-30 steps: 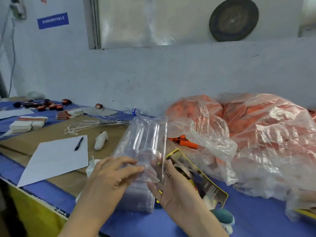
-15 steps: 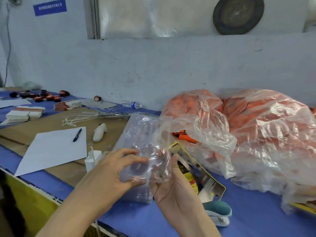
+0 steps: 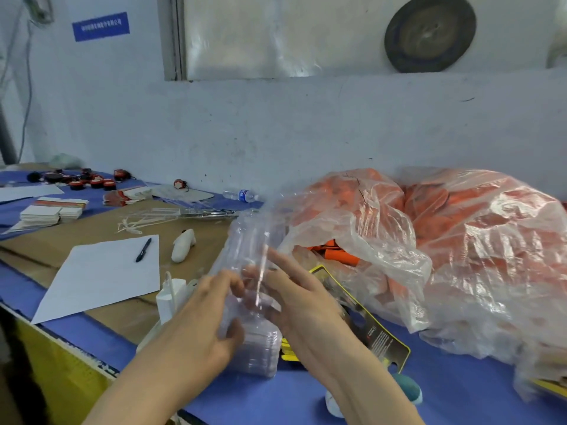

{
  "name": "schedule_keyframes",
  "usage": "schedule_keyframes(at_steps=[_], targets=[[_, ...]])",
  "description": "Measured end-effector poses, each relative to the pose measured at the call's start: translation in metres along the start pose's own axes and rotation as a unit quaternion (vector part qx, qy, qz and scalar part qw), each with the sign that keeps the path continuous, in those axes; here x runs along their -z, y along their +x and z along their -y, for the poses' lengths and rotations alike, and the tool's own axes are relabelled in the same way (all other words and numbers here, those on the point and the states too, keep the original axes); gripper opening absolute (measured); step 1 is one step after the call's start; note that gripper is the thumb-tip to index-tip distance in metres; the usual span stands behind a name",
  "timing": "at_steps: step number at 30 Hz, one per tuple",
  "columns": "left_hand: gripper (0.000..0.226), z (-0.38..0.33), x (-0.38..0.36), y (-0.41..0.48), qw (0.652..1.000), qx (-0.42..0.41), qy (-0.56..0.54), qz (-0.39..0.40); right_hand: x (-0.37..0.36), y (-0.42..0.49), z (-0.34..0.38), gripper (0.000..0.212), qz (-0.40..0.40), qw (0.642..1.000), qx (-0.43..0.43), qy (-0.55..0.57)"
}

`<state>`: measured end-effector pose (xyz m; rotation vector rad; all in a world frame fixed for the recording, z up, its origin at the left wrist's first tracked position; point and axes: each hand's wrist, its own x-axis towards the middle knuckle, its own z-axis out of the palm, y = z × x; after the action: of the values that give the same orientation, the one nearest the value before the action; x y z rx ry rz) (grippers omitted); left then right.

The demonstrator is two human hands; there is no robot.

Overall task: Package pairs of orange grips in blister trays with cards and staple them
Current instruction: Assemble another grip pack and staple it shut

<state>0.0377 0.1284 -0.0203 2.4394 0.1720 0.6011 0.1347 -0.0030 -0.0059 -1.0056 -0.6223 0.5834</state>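
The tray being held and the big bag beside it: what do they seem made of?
Blister tray: thin clear plastic, glossy, likely stiff moulded sheet; fingers show through it and an edge glints. Bag: soft translucent plastic film, shiny; it wrinkles and orange grips show through.

— The table (image 3: pixel 460 394) is blue?
— Blue cloth, yes, with brown cardboard (image 3: pixel 92 237) across its left half. A white sheet of paper (image 3: pixel 101 277) lies on that, with a black pen (image 3: pixel 143 250) on the sheet.
— And toward the right edge?
— Orange grips (image 3: pixel 340 256) showing through a clear, glossy bag (image 3: pixel 491 271). The blister tray (image 3: pixel 248 240) near the front edge is clear too (hard to pick out against the rest).
— The card (image 3: pixel 380 335)?
— Black, with a yellow border and small pale print. The stapler (image 3: pixel 408 389) by the front edge is teal over white.
— The far left corner?
— Red-and-black round pieces (image 3: pixel 92 182), and a clear bottle (image 3: pixel 242 195) with a blue label.
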Motion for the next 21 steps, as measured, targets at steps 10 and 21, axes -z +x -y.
schedule_keyframes(at_steps=[10,21], targets=[[0.063,-0.009,-0.002,0.018,0.971,0.028,0.131,-0.2,-0.013,0.033,0.011,0.022,0.074,0.995,-0.02,0.062],[0.047,0.016,-0.035,0.021,0.997,0.018,0.079,0.013,0.03,0.008,-0.037,0.059,-0.059,0.974,-0.104,0.193]])
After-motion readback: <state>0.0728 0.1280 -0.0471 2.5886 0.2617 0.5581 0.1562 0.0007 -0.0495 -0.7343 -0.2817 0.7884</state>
